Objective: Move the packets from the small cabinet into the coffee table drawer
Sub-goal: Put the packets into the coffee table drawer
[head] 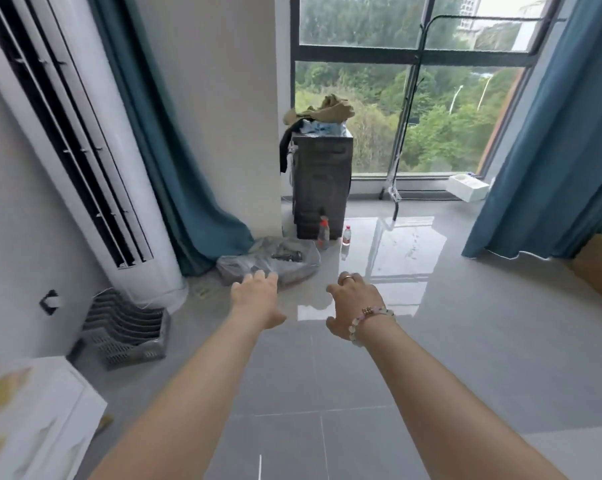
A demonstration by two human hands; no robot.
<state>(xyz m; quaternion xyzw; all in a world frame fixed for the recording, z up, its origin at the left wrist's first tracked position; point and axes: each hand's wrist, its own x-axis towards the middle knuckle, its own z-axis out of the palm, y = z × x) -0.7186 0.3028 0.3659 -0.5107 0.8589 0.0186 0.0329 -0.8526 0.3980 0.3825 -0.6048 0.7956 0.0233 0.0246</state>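
Our left hand [256, 294] and right hand [353, 303] stretch toward the small cabinet [322, 181], well apart from it; each grip is loose and empty. We see no packets; we judge nothing is moved yet.

Dark grey boxy small cabinet [322, 181] stands upright on floor, against window, w/ clothes heaped on top.

Glossy grey tile floor [448, 358], daylight reflected in bright patch near window. Large dark-framed window [414, 57] at back, green trees outside. Teal left curtain [175, 168] pooling on floor; teal right curtain [552, 150] hanging. White wall column [223, 98] between left curtain and window. Tall white air conditioner [95, 150] standing at left, grey slotted rack [126, 337] on floor at its base. White box [467, 187] on sill.
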